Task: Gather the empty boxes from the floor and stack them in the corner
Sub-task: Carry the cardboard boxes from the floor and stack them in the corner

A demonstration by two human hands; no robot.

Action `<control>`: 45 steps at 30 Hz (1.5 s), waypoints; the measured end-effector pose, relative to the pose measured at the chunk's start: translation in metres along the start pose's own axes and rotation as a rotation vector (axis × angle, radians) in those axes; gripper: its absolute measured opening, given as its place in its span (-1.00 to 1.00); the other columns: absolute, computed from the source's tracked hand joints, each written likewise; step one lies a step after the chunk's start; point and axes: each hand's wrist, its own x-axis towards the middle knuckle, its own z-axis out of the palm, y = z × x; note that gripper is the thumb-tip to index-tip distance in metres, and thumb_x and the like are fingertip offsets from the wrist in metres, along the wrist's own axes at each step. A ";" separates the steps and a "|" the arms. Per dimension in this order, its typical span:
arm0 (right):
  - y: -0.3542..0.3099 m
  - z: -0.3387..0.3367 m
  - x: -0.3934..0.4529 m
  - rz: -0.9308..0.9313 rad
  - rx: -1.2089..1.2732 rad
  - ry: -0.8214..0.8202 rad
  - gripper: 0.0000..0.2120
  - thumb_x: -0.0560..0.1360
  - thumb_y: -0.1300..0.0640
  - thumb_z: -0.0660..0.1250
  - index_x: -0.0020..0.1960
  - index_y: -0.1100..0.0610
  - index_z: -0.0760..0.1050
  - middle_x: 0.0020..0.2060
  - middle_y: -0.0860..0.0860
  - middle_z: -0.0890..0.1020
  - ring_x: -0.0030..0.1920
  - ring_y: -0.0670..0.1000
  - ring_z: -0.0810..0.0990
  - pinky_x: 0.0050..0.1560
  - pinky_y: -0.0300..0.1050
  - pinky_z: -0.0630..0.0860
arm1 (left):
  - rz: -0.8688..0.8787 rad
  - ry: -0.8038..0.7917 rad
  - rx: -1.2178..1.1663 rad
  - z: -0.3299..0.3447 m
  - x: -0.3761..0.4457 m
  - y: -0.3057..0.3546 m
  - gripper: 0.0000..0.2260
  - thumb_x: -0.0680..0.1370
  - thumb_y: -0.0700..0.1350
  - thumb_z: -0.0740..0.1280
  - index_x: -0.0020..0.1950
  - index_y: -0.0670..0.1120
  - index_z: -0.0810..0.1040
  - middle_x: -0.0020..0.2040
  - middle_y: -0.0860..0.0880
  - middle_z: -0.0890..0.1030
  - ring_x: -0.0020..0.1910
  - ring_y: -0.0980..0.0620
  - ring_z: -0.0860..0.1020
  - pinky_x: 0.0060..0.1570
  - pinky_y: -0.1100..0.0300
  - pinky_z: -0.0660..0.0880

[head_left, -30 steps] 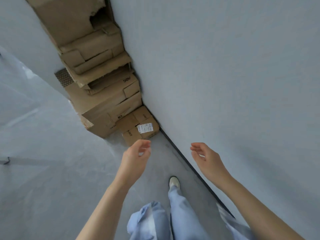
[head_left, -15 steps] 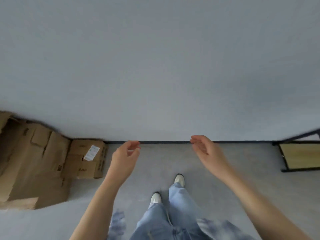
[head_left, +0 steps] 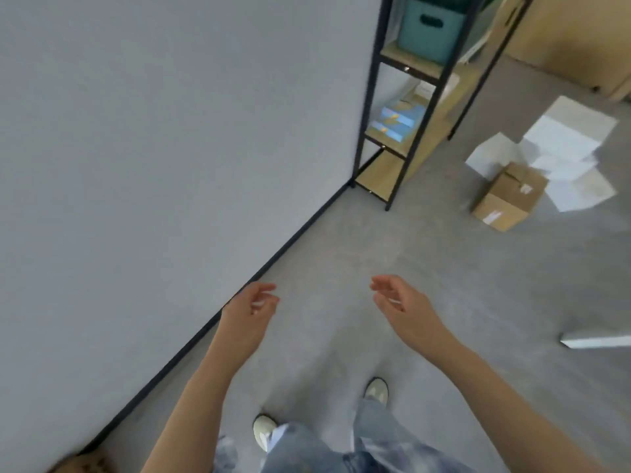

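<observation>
Head view: both hands hold nothing, fingers loosely curled. A closed brown cardboard box [head_left: 508,196] sits on the grey floor [head_left: 341,254] well ahead and rightward, nearer the right hand [head_left: 401,307] than the left hand [head_left: 251,310].

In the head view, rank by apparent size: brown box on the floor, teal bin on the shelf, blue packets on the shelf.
1. Brown box and teal bin: look alike; bin is cut off, so unranked.
2. Blue packets, smallest.

A shelf unit [head_left: 406,107] stands against the wall [head_left: 153,165], with a cardboard box [head_left: 508,196] on the floor [head_left: 375,254] right of it.
</observation>
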 end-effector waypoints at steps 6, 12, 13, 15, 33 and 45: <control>0.085 -0.149 0.007 0.111 0.053 0.196 -0.72 0.59 0.11 0.24 0.29 0.06 0.43 0.13 -0.12 0.57 0.21 -0.10 0.51 0.28 -0.09 0.44 | 0.108 -0.234 0.137 0.165 0.041 0.088 -0.77 0.56 -0.24 0.29 0.06 0.10 0.55 -0.16 0.01 0.68 -0.19 0.03 0.62 -0.32 0.38 0.45; 0.157 -0.267 0.037 0.242 0.164 0.378 -0.72 0.58 0.20 0.26 0.28 0.09 0.45 0.11 -0.05 0.61 0.16 -0.08 0.55 0.25 -0.11 0.46 | 0.163 -0.425 0.247 0.297 0.093 0.163 -0.77 0.56 -0.19 0.31 0.07 0.16 0.52 -0.09 0.02 0.68 -0.10 0.03 0.65 -0.04 0.13 0.55; 0.163 -0.276 0.041 0.253 0.178 0.405 -0.72 0.57 0.22 0.26 0.27 0.10 0.46 0.10 -0.03 0.62 0.15 -0.08 0.56 0.24 -0.11 0.48 | 0.159 -0.435 0.268 0.304 0.096 0.169 -0.78 0.57 -0.18 0.31 0.08 0.15 0.52 -0.08 0.02 0.68 -0.10 0.04 0.65 -0.01 0.13 0.55; 0.182 -0.311 0.066 0.284 0.208 0.442 -0.73 0.58 0.22 0.26 0.28 0.12 0.46 0.10 -0.04 0.62 0.13 -0.10 0.55 0.16 -0.25 0.48 | 0.167 -0.458 0.301 0.340 0.128 0.191 -0.79 0.58 -0.15 0.31 0.10 0.16 0.52 -0.06 0.02 0.67 -0.09 0.05 0.65 -0.01 0.13 0.56; 0.313 -0.644 0.344 0.516 0.312 0.638 -0.73 0.60 0.06 0.21 0.28 0.06 0.46 0.15 -0.03 0.60 0.11 -0.07 0.54 0.06 -0.24 0.41 | 0.254 -0.661 0.415 0.678 0.417 0.479 -0.80 0.59 -0.19 0.31 0.20 -0.02 0.51 0.05 0.00 0.59 -0.02 0.06 0.56 -0.26 0.47 0.40; 0.492 -0.820 0.549 0.699 0.326 0.510 -0.65 0.59 0.05 0.21 0.34 0.13 0.44 0.20 0.06 0.56 0.17 0.03 0.52 0.05 -0.19 0.36 | -0.014 -0.758 0.695 0.932 0.576 0.518 -0.57 0.60 -0.13 0.29 0.45 -0.15 0.33 0.39 -0.16 0.44 0.33 -0.12 0.45 0.16 0.15 0.37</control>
